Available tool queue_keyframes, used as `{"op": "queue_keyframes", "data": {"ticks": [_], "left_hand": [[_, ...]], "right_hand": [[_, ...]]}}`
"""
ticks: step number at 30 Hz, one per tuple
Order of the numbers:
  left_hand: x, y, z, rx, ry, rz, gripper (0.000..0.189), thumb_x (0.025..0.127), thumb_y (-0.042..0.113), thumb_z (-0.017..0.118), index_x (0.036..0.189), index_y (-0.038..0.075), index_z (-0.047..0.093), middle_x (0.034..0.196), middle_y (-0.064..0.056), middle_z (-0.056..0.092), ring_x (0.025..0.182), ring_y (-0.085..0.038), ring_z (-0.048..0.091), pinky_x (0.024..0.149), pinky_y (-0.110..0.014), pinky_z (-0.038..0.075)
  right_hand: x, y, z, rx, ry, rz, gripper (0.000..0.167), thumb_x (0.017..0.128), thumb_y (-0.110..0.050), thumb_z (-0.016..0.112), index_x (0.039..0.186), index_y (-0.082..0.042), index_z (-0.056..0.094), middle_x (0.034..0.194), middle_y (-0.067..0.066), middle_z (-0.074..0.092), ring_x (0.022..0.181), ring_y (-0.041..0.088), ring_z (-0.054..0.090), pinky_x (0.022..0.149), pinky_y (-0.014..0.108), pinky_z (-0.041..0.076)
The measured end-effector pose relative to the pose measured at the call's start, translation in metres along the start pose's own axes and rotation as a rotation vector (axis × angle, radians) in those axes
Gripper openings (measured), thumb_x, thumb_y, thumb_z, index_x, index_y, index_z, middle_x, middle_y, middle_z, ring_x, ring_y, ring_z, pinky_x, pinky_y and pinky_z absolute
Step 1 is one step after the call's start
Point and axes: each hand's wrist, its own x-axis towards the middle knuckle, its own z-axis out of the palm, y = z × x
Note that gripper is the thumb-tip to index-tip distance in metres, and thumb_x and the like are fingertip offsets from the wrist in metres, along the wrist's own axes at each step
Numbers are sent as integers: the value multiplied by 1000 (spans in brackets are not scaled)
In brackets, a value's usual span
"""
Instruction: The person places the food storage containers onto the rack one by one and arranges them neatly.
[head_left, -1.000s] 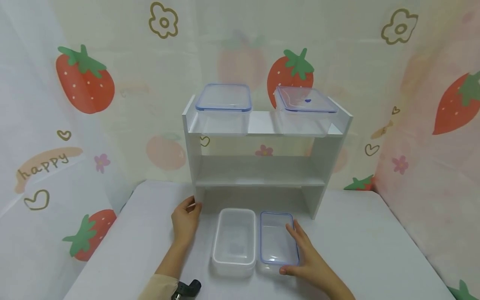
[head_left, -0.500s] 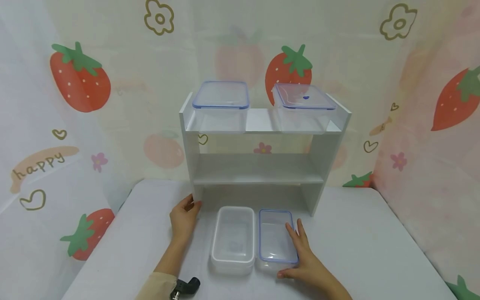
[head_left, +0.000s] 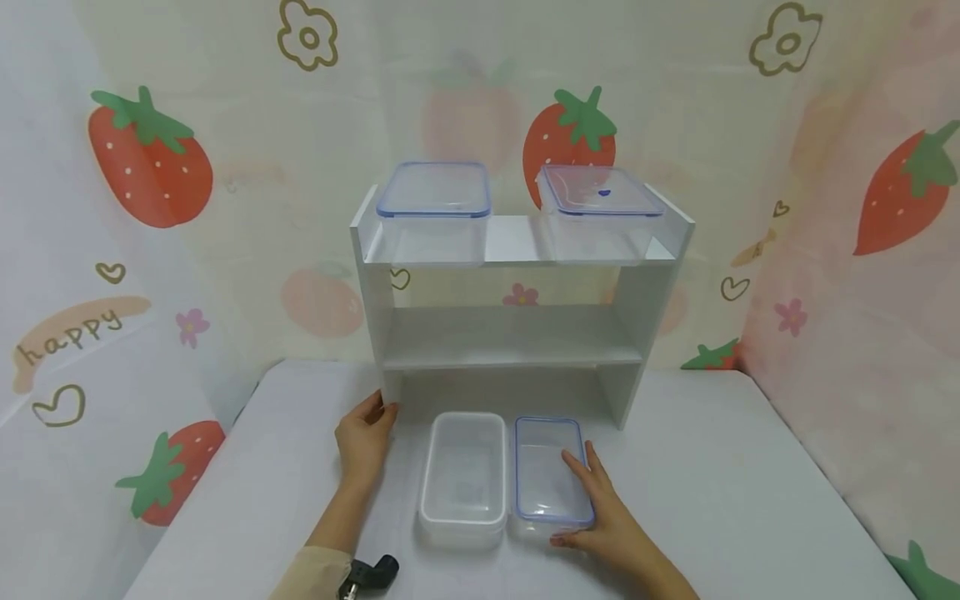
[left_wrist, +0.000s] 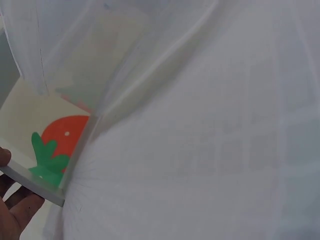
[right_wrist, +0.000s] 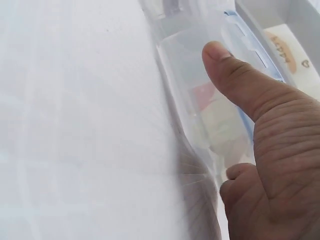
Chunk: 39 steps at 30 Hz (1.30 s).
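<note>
My left hand (head_left: pixel 363 437) grips the lower front edge of the white shelf's left side panel (head_left: pixel 372 308), thumb on one face and fingers on the other. In the left wrist view, the panel edge (left_wrist: pixel 35 187) lies between thumb and fingers. My right hand (head_left: pixel 611 517) is spread at the right side of a clear food container (head_left: pixel 551 475) with a blue-rimmed lid. Its index finger reaches over the lid's edge, and its thumb (right_wrist: pixel 217 52) lies along the front wall. Left of this, a frosted white-rimmed food container (head_left: pixel 465 467) stands on the table.
Two larger blue-rimmed containers, a left one (head_left: pixel 433 208) and a right one (head_left: pixel 600 204), stand on the shelf's top board. A bare middle board (head_left: pixel 513 337) lies below. A strawberry-print curtain (head_left: pixel 472 100) surrounds the white table (head_left: pixel 712 483).
The head view has shifted slightly, so the scene sits a little further left. My left hand stays on the shelf panel, and my right hand keeps its place beside the blue-rimmed container.
</note>
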Motion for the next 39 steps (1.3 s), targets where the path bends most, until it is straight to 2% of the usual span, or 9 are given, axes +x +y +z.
{"op": "queue_keyframes", "data": {"ticks": [10, 17, 24, 30, 39], "left_hand": [[-1, 1, 0, 13, -5, 14, 43, 96, 17, 71, 135, 0, 64, 127, -18, 71, 112, -32, 71, 89, -37, 61], [-2, -2, 0, 17, 3, 5, 41, 96, 15, 71, 133, -1, 65, 128, -20, 70, 113, -34, 71, 88, -36, 62], [-1, -1, 1, 20, 24, 12, 41, 94, 19, 75, 131, 1, 67, 124, -19, 72, 110, -33, 72, 90, -39, 61], [-2, 1, 1, 14, 16, 17, 42, 94, 20, 76, 131, 2, 68, 124, -19, 72, 110, -32, 72, 92, -41, 60], [-2, 3, 1, 13, 23, 22, 41, 95, 20, 75, 130, 1, 68, 123, -18, 73, 109, -31, 72, 92, -39, 60]], "right_hand": [[-1, -4, 0, 13, 37, 12, 119, 63, -34, 97, 162, -22, 32, 171, 22, 4, 152, 54, 11, 117, 70, 21], [-4, -7, -2, 66, 80, -4, 118, 63, -32, 98, 161, -20, 33, 170, 23, 7, 152, 53, 12, 116, 72, 19], [-4, -9, -4, 75, 121, -35, 117, 62, -31, 98, 161, -23, 35, 170, 23, 9, 152, 54, 13, 115, 73, 21], [-5, -10, -6, 70, 147, -48, 118, 62, -31, 99, 161, -22, 34, 171, 22, 8, 151, 55, 14, 115, 73, 23], [-7, -27, -13, 112, 124, -38, 118, 65, -31, 97, 162, -32, 30, 173, 8, 4, 154, 51, 10, 114, 73, 23]]}}
